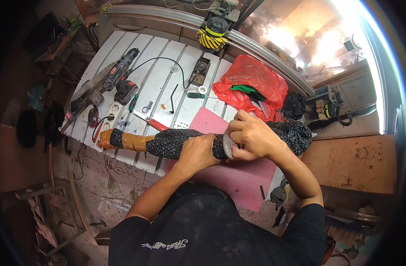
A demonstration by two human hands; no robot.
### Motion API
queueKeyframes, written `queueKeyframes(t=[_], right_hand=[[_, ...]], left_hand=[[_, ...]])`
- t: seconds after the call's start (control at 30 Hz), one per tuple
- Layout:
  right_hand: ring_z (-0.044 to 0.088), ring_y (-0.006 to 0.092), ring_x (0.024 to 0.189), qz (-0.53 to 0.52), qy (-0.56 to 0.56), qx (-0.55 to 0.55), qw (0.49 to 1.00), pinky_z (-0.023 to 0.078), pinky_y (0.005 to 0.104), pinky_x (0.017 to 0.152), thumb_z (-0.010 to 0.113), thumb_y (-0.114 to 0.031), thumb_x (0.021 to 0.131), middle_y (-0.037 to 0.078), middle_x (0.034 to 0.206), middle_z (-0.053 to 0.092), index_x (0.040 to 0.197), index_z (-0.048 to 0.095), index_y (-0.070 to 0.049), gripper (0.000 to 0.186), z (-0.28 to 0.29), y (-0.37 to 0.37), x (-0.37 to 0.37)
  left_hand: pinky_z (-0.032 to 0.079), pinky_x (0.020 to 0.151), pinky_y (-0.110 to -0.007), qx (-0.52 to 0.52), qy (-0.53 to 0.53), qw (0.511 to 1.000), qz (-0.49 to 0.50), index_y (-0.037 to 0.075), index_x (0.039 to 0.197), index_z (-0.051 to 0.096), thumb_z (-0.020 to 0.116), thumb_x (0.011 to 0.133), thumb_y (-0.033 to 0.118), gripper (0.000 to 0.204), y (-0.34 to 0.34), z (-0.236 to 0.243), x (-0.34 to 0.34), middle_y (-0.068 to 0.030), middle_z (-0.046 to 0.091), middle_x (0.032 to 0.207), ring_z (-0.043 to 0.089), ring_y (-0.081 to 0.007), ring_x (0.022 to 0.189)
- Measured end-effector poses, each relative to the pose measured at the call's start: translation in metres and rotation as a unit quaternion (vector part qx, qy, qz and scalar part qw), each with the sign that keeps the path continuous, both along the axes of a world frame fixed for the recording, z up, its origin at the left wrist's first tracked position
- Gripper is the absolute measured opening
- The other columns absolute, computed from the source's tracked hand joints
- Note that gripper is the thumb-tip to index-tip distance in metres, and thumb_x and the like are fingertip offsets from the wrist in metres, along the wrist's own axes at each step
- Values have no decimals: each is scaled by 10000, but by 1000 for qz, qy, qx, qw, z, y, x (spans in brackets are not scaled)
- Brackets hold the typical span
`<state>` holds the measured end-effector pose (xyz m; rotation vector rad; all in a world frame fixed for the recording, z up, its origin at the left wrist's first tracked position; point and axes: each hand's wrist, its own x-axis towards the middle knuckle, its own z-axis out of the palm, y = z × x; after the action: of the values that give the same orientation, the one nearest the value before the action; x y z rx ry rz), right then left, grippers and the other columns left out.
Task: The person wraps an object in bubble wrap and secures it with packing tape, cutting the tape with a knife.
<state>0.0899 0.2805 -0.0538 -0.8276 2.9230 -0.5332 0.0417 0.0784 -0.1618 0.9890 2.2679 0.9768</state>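
A long bundle in black bubble wrap point(166, 144) lies across the near side of the white slatted table point(165, 51). Brown packing tape point(134, 142) binds its narrow left end in bands. My left hand point(197, 153) is wrapped over the bundle's middle and presses on it. Just to the right, my right hand point(251, 136) grips a roll of tape point(227, 147) held edge-on against the wrap. Its fingers are curled, and they hide part of the roll. Under the bundle is a pink sheet point(245, 181) that hangs over the table's near edge.
A red plastic bag point(256, 82) sits behind the bundle. Cordless power tools point(118, 73), a power strip point(114, 113), a red-handled cutter point(157, 124), a hex key point(173, 98) and a green screwdriver point(196, 95) lie on the table. A metal rail point(167, 14) spans its far side.
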Motion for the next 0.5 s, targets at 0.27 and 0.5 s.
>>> queueKeyframes(t=[0.27, 0.5], right_hand=[[547, 298, 889, -9, 42, 42, 998, 518, 389, 721, 743, -258, 706, 69, 859, 621, 686, 670, -49, 222, -2, -19, -12], [550, 301, 889, -36, 73, 45, 996, 516, 400, 730, 729, -267, 733, 80, 834, 618, 646, 665, -43, 248, -9, -19, -13]], left_hand=[[571, 748, -489, 52, 24, 998, -18, -15, 959, 701, 934, 555, 588, 762, -3, 4, -6, -218, 733, 844, 724, -411, 797], [568, 756, -494, 27, 31, 998, 55, 11, 909, 710, 870, 666, 571, 630, 8, -8, -1, -207, 730, 807, 727, -399, 795]])
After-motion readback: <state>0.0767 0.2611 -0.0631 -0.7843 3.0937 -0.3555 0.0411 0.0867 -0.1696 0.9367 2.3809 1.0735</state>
